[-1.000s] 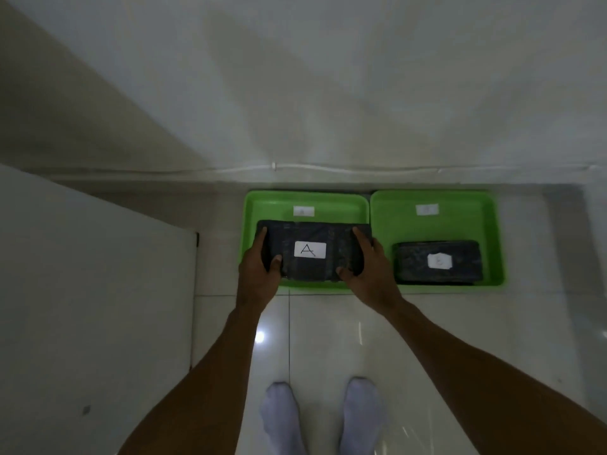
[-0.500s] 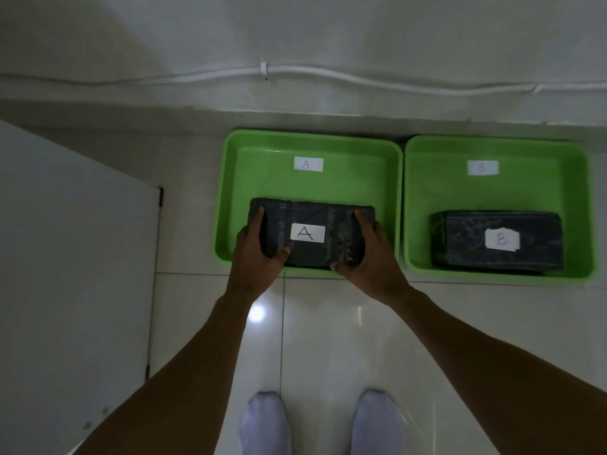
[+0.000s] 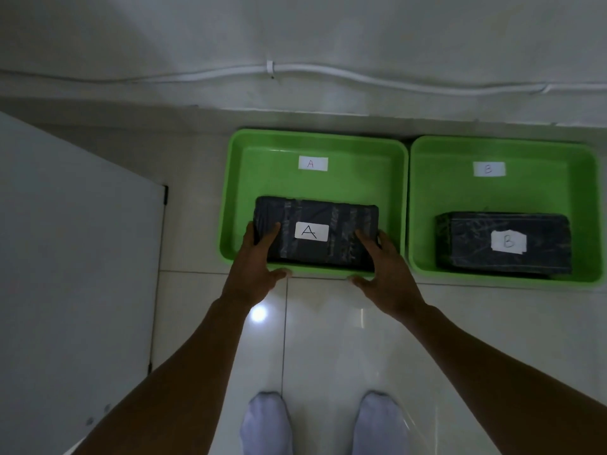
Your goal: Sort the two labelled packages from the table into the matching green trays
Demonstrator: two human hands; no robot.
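Note:
Two green trays stand side by side on the tiled floor against the wall. Tray A [image 3: 231, 192] on the left carries a white "A" tag; tray B [image 3: 588, 198] on the right carries a "B" tag. The dark wrapped package A [image 3: 315, 213] lies in tray A by its near wall. My left hand [image 3: 258, 267] and my right hand [image 3: 386, 270] have their fingertips resting on its near corners. Both thumbs are spread off it, over the tray's near rim. Package B [image 3: 505, 226] lies in tray B, untouched.
A white table top [image 3: 65, 257] fills the left side, its corner close to tray A. A white cable [image 3: 328, 72] runs along the wall behind the trays. My feet in white socks [image 3: 267, 421] stand on the glossy tiles in front.
Package A has come down to rest in tray A. My thumbs have left its top and both grips have loosened. The camera has dropped closer to the trays.

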